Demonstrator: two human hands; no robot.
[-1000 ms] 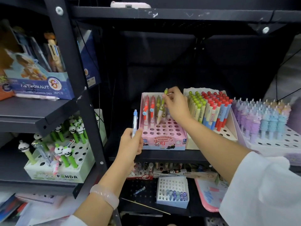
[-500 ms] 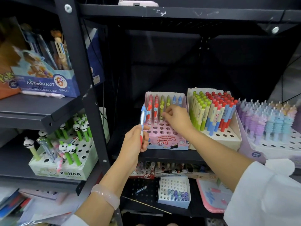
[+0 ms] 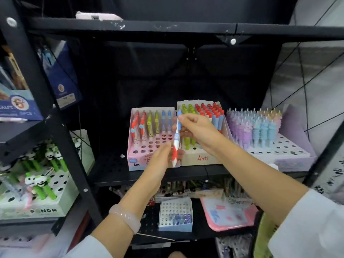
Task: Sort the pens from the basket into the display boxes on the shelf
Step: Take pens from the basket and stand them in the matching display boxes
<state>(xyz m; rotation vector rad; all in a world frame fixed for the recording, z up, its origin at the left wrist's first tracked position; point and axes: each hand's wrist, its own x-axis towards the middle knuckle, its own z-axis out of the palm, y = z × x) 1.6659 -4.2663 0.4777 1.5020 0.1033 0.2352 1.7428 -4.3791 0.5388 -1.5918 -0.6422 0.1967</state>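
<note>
**Both hands on one blue-topped pen in front of the pink display box**

Nearest the camera, two white sleeves frame the view, and a pale pink bangle (image 3: 125,217) circles the left wrist. Beyond it, the left hand (image 3: 161,161) reaches up with its fingers curled round the lower, red-and-white part of a pen (image 3: 176,139). The right hand (image 3: 200,130) comes in from the right, and its fingers (image 3: 186,119) pinch the same pen near its blue top. The pen stands almost upright, slightly tilted, in the air just in front of the shelf's boxes, over the seam between the pink box and the beige one.

Below the hands, on a lower level, sit a small white perforated box (image 3: 176,214) with a few bluish pieces in it and a pink tray (image 3: 226,216).

Behind the pen, the pink display box (image 3: 137,157) rests on the black shelf (image 3: 111,172). Its back rows hold red, green and blue pens, while many front holes stand open. Touching its right side is a beige display box (image 3: 202,158) packed with green- and red-capped pens. Further right, a lilac display box (image 3: 290,155) carries purple, blue and pastel figure pens.

On the left rack, a white box marked PANDA (image 3: 43,210) holds green panda-topped pens, and a blue carton (image 3: 17,107) sits on the level above it.
</note>
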